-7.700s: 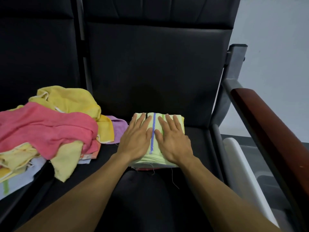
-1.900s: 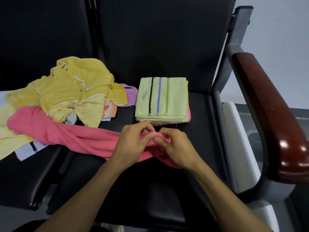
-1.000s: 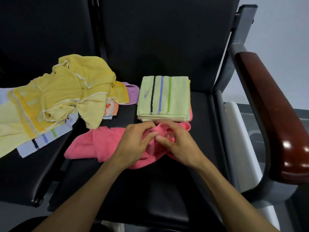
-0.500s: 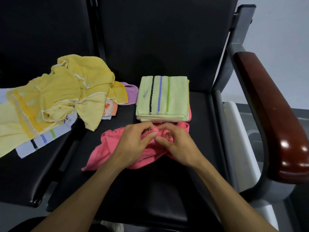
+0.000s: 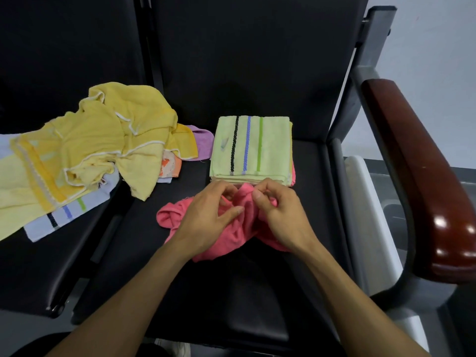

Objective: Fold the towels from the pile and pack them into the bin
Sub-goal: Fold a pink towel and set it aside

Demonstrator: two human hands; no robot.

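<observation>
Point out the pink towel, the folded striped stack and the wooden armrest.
pink towel (image 5: 231,234), head view, bunched middle between the wrists.
folded striped stack (image 5: 273,148), head view, top towel's plain right part.
wooden armrest (image 5: 417,171), head view, upper glossy face.

Can't see most of the pink towel from here, since my left hand and right hand sit right on top of it and cover the middle. The fingertips of both hands are buried in the folds, so how they pinch is anyone's guess. The folded stack hides whatever is under the striped top towel; only a thin pink sliver peeks out on its right side. The loose pile runs off the left edge, and the purple towel is mostly tucked beneath the yellow ones. The armrest is cut off on the right.
</observation>
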